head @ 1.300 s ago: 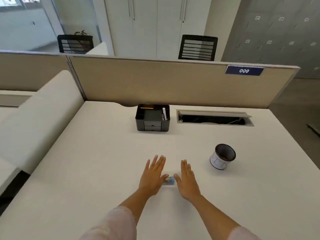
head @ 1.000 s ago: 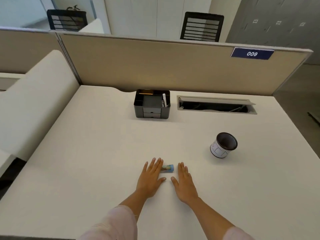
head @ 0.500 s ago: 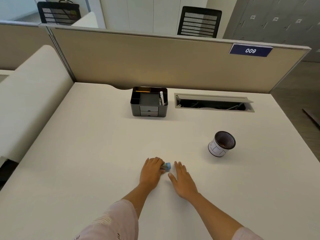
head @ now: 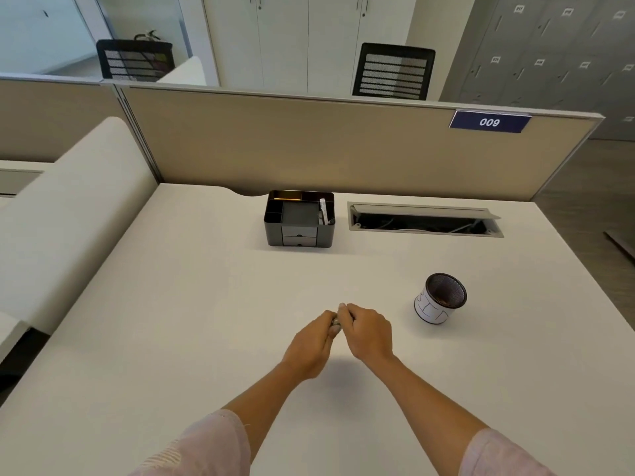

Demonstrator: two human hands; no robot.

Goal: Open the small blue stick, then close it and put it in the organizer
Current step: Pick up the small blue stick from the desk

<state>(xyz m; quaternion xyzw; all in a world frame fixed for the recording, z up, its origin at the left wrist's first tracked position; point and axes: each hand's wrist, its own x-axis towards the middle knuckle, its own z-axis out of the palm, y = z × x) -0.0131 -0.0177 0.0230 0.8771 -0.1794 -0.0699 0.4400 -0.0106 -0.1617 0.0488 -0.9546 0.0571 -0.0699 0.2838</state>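
— Where is the stick [head: 335,325] found?
— It is pinched between the 2 hands, above the surface [head: 206,304].
— How is each grip set?
— The left hand [head: 311,345] and right hand [head: 369,333] are closed on it; the organizer [head: 299,219] is set well apart.

left hand [head: 309,341] curled | right hand [head: 369,333] curled | fingertips meeting

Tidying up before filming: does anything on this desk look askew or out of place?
Yes: the mesh pen cup sits tilted on the desk, its open mouth facing the camera. The cable tray lid by the black organizer stands open.
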